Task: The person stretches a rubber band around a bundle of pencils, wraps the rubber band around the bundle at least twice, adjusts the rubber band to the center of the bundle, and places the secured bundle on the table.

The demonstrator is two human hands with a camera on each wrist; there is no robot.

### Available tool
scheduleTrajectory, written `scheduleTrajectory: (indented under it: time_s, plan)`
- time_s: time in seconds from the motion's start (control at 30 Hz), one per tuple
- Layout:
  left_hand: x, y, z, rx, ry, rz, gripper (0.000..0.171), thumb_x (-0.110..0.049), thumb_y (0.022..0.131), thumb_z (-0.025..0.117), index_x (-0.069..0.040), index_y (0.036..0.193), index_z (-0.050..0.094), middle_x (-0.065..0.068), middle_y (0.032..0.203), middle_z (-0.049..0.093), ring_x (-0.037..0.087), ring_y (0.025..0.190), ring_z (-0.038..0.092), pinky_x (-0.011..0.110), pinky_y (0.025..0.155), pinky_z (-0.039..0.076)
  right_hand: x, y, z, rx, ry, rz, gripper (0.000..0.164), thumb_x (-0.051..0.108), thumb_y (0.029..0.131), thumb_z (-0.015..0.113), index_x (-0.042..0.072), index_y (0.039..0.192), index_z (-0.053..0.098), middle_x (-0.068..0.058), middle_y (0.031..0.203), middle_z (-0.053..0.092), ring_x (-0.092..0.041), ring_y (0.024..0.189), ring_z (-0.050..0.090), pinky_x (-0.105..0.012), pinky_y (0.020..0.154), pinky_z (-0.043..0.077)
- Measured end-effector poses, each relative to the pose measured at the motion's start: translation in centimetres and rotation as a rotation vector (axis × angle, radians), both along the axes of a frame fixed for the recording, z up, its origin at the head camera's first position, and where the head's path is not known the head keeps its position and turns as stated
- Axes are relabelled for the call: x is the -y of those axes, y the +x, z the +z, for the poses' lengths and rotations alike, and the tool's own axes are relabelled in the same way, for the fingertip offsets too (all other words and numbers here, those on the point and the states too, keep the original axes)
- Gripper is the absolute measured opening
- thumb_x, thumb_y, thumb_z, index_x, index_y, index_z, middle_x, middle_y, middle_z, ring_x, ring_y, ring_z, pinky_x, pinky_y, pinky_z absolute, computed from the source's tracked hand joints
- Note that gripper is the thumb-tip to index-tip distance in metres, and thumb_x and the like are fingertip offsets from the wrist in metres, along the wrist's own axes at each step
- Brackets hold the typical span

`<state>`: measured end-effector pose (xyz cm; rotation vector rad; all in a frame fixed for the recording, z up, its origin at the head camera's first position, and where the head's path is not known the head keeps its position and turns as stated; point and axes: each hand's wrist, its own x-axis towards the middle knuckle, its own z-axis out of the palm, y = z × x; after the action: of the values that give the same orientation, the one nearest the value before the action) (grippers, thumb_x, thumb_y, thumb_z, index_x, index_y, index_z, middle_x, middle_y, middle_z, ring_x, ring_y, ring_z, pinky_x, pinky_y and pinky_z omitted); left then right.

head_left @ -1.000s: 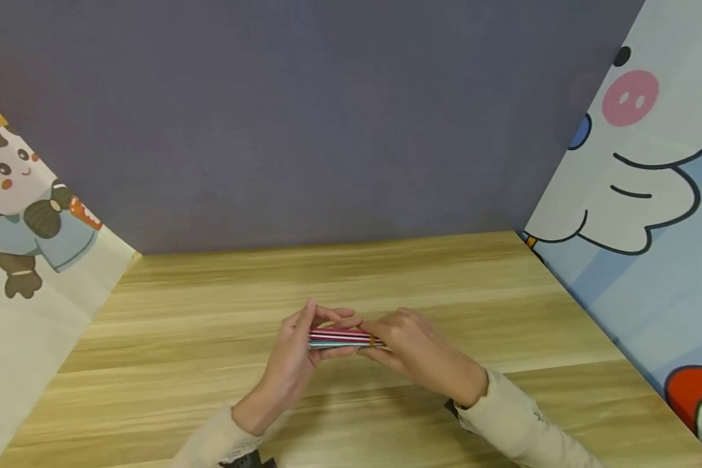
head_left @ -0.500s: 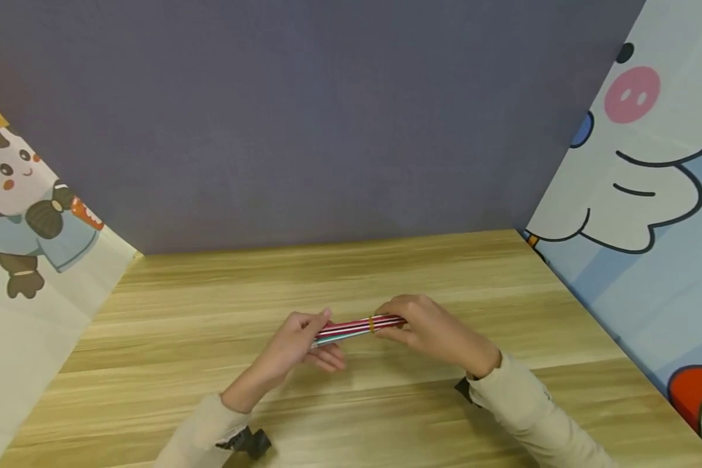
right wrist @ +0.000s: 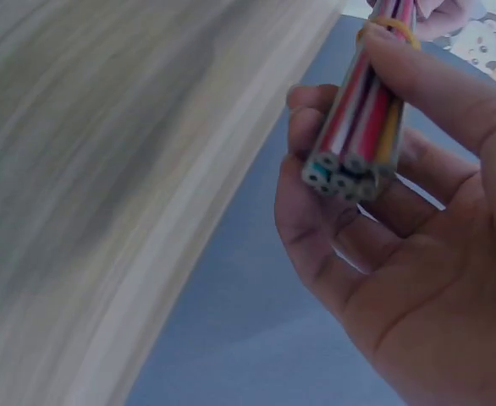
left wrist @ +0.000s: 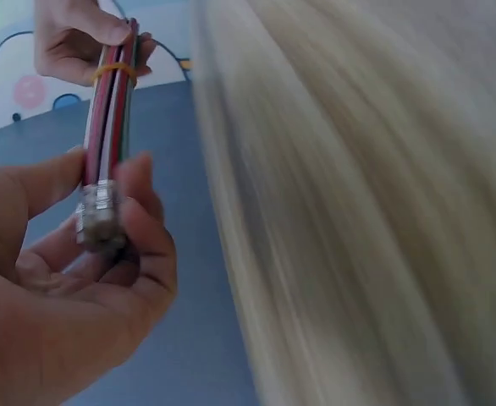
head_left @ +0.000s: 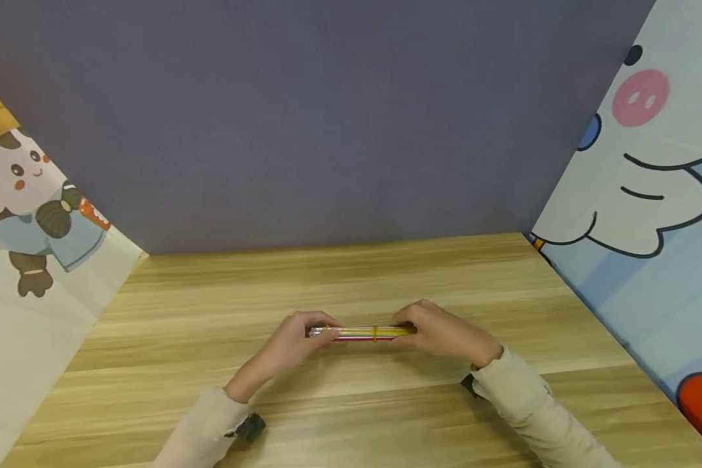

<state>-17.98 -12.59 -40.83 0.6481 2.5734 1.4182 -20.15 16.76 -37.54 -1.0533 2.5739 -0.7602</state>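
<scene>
A bundle of pencils (head_left: 357, 332) is held level between both hands in the head view, yellow and red sides showing. A yellow rubber band (head_left: 376, 333) circles it, closer to the right hand. With thumb and fingers, my left hand (head_left: 298, 335) pinches the end with the metal ferrules (left wrist: 101, 199), seen in the left wrist view. My right hand (head_left: 441, 330) grips the other end; in the right wrist view the flat, unsharpened pencil ends (right wrist: 345, 178) lie between thumb and curled fingers.
Below the hands lies a wood-grain table (head_left: 351, 409). A dark grey panel (head_left: 327, 130) rises at its back edge. Cartoon-printed panels stand along the left (head_left: 47, 208) and right (head_left: 649, 195) sides.
The bundle has turned about its length, from red, white and teal sides showing to yellow ones. My right hand has moved rightward from the band to the bundle's end.
</scene>
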Motion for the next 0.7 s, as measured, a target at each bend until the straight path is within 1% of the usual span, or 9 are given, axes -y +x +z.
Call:
scheduleTrajectory:
  time_s: [0.03,0.07,0.13,0.2,0.37,0.43,0.57,0.63,0.7]
  plan:
    - [-0.1,0.0,-0.1,-0.043,-0.034,-0.001,0.020,-0.026,0.095,0.069,-0.012,0.109,0.074,0.003,0.090,0.071,0.010,0.071,0.058,0.021,0.056,0.049,-0.1,-0.1,-0.2,-0.007,0.008,-0.004,0.007,0.023,0.091,0.074,0.017,0.095,0.075,0.004,0.068,0.060,-0.002,0.053,0.038,-0.021,0.048,0.034]
    - [-0.1,0.0,-0.2,-0.079,-0.068,0.004,0.018,-0.024,0.094,0.071,-0.013,0.108,0.074,0.002,0.092,0.072,0.009,0.072,0.058,0.021,0.058,0.049,-0.1,-0.2,-0.4,-0.013,0.017,-0.005,0.004,0.020,0.090,0.075,0.017,0.093,0.074,0.004,0.067,0.059,-0.002,0.053,0.038,-0.021,0.048,0.035]
    - [-0.2,0.1,-0.3,-0.143,-0.139,0.008,0.017,-0.020,0.091,0.073,-0.012,0.106,0.074,-0.002,0.096,0.072,0.007,0.075,0.058,0.022,0.063,0.051,-0.2,-0.3,-0.8,-0.017,0.024,-0.003,0.005,0.017,0.088,0.077,0.016,0.092,0.074,0.007,0.072,0.062,-0.002,0.055,0.043,-0.021,0.049,0.038]
    - [-0.3,0.3,-0.4,-0.195,-0.207,0.005,0.015,-0.017,0.089,0.075,-0.011,0.103,0.074,-0.002,0.095,0.072,0.005,0.076,0.059,0.023,0.065,0.052,-0.2,-0.4,-1.2,-0.031,0.035,0.007,0.008,0.015,0.086,0.079,0.014,0.091,0.073,0.008,0.076,0.064,-0.002,0.059,0.046,-0.021,0.052,0.042]
    - [-0.4,0.9,-0.6,-0.313,-0.349,-0.028,0.013,-0.015,0.087,0.078,-0.009,0.098,0.073,0.000,0.092,0.073,0.009,0.080,0.064,0.027,0.070,0.055,0.1,-0.4,-1.9,-0.075,0.081,0.007,0.017,0.016,0.083,0.082,0.015,0.084,0.066,0.010,0.073,0.056,-0.003,0.059,0.042,-0.021,0.052,0.038]
    - [-0.4,1.1,-0.7,-0.348,-0.388,-0.034,0.013,-0.013,0.086,0.078,-0.009,0.096,0.073,0.001,0.089,0.071,0.011,0.080,0.063,0.027,0.069,0.055,0.2,-0.4,-2.1,-0.089,0.096,0.008,0.019,0.016,0.082,0.083,0.015,0.082,0.064,0.008,0.071,0.054,-0.004,0.059,0.040,-0.022,0.051,0.037]
    - [-0.3,1.3,-0.8,-0.379,-0.448,-0.034,0.017,-0.013,0.084,0.080,-0.009,0.098,0.071,0.001,0.088,0.065,0.013,0.079,0.059,0.025,0.066,0.053,0.0,-0.5,-2.1,-0.098,0.134,0.001,0.017,0.015,0.081,0.084,0.014,0.086,0.068,0.007,0.079,0.060,-0.005,0.065,0.047,-0.023,0.056,0.043]
    - [-0.2,1.5,-0.7,-0.385,-0.471,-0.032,0.022,-0.014,0.083,0.081,-0.008,0.102,0.071,0.003,0.091,0.065,0.015,0.081,0.058,0.027,0.067,0.054,-0.4,-0.7,-1.7,-0.066,0.152,-0.021,0.019,0.016,0.081,0.084,0.012,0.094,0.071,0.004,0.086,0.064,-0.009,0.071,0.054,-0.026,0.062,0.049]
    - [-0.1,1.6,-0.6,-0.390,-0.487,-0.038,0.029,-0.014,0.083,0.082,-0.006,0.108,0.069,0.005,0.095,0.065,0.017,0.084,0.059,0.030,0.069,0.055,-1.0,-0.8,-1.0,-0.044,0.163,-0.063,0.027,0.017,0.083,0.083,0.009,0.106,0.071,0.001,0.100,0.068,-0.015,0.084,0.062,-0.031,0.071,0.054]
